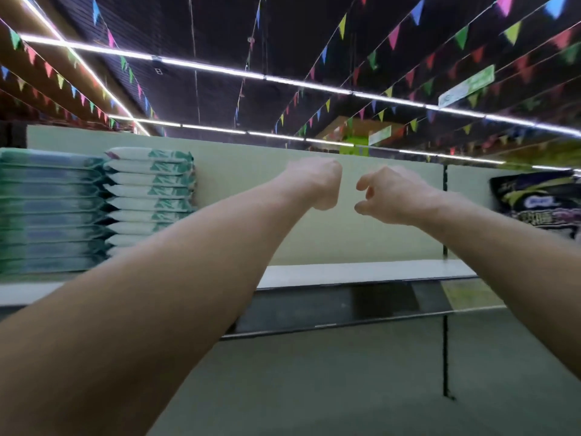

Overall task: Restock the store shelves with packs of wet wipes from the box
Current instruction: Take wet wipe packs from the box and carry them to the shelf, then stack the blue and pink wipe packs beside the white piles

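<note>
Bulging soft pillow-shaped wipe packs (147, 196) on a smooth flat shelf (361, 273)

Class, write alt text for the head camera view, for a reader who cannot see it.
Two bare forearms reach toward a store shelf, the left hand fisted, the right hand loosely curled, both empty. Stacked wet wipes packs fill the shelf's left end; a dark bag sits far right.
</note>
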`<state>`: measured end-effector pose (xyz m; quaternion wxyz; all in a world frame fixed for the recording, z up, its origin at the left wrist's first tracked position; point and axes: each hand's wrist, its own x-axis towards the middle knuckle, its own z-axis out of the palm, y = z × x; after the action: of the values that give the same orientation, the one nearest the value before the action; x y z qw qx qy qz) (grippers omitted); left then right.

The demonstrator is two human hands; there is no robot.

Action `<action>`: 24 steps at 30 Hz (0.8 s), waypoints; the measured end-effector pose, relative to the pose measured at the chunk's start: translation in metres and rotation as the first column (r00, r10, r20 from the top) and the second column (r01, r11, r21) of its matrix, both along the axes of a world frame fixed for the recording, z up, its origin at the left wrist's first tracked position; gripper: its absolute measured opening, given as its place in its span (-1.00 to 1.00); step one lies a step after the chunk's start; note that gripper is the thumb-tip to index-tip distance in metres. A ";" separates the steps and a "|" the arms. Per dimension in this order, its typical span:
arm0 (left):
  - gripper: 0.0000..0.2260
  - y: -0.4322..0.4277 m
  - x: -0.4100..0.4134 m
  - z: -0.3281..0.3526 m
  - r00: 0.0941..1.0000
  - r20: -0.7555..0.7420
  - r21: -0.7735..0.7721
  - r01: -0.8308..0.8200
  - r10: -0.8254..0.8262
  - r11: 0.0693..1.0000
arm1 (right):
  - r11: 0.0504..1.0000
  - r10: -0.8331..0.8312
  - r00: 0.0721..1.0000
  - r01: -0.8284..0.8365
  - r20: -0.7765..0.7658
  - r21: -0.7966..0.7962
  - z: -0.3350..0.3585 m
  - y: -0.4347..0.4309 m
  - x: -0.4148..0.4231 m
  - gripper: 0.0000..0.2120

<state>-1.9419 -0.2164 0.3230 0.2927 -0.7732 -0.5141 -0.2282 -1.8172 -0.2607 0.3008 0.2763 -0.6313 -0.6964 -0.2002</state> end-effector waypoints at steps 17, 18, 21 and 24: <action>-0.63 -0.037 0.022 -0.029 0.952 -0.007 -0.051 0.305 -0.305 0.951 | 0.950 -0.312 0.950 0.311 -0.008 -0.027 -0.024 -0.070 0.002 -0.60; -0.63 -0.041 0.022 -0.031 0.947 -0.010 -0.054 0.320 -0.321 0.946 | 0.943 -0.331 0.944 0.330 -0.007 -0.028 -0.025 -0.076 0.001 -0.61; -0.64 -0.056 0.025 -0.036 0.925 -0.021 -0.066 0.377 -0.379 0.924 | 0.924 -0.382 0.924 0.381 -0.024 -0.025 -0.029 -0.098 0.000 -0.62; -0.64 -0.072 0.030 -0.043 0.895 -0.028 -0.082 0.442 -0.445 0.893 | 0.894 -0.448 0.894 0.448 -0.012 -0.018 -0.035 -0.121 0.002 -0.69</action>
<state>-1.9119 -0.2885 0.2799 0.2161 -0.8854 -0.3254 -0.2519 -1.8154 -0.3813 0.2661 0.2236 -0.7783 -0.5316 -0.2481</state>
